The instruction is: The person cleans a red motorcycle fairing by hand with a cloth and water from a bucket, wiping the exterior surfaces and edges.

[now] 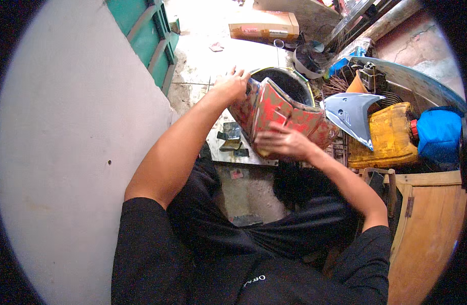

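Observation:
A curved, motorcycle-type body panel (274, 109), red with worn brown patches, is tilted up against a black bucket (305, 91) with a yellowish rim. My left hand (232, 85) grips the panel's upper left edge, fingers bent over it. Against the panel's lower face lies my right hand (284, 143), its fingers stretched but smeared by motion. Whether anything is under that palm cannot be made out. Several small dark folded pieces (231, 136), resembling sandpaper, lie on the white tiled surface (193, 90) left of the panel.
To the right are a grey pointed panel (348, 113), a dirty yellow jerrycan (391, 137), a blue container (439, 133) and a wooden cabinet (431, 218). A cardboard box (264, 25) sits at the back. A white wall (86, 152) stands close on my left, beside a green door (144, 38).

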Demonstrator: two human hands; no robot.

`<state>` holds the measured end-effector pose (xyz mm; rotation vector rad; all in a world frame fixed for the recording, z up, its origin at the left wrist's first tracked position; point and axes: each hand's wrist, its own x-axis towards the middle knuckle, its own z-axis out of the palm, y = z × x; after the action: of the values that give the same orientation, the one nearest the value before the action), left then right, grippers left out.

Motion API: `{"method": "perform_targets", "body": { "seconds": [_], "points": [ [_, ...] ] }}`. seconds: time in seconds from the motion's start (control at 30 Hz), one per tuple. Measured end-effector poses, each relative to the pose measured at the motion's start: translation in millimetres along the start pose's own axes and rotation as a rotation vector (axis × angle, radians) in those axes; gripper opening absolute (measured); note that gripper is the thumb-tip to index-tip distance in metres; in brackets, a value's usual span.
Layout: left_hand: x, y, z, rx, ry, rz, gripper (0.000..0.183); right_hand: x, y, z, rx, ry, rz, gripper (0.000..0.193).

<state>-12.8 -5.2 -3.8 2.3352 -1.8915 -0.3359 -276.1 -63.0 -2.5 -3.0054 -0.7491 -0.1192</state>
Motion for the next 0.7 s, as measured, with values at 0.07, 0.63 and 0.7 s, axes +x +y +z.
{"method": "perform_targets", "body": {
  "seconds": [0.07, 0.63, 0.7],
  "points": [
    [2, 3, 3, 0.028, 0.042, 0.015, 0.058, 0, -4, 6, -0.09, -0.037, -0.068, 0.042],
    [9, -2, 5, 0.079, 0.039, 0.114, 0.067, 33, 12, 3, -0.244, 0.104, 0.349, 0.035],
    [10, -3, 11, 0.036, 0.087, 0.13, 0.067, 34, 8, 28, -0.082, 0.115, 0.247, 0.036]
  ]
}}
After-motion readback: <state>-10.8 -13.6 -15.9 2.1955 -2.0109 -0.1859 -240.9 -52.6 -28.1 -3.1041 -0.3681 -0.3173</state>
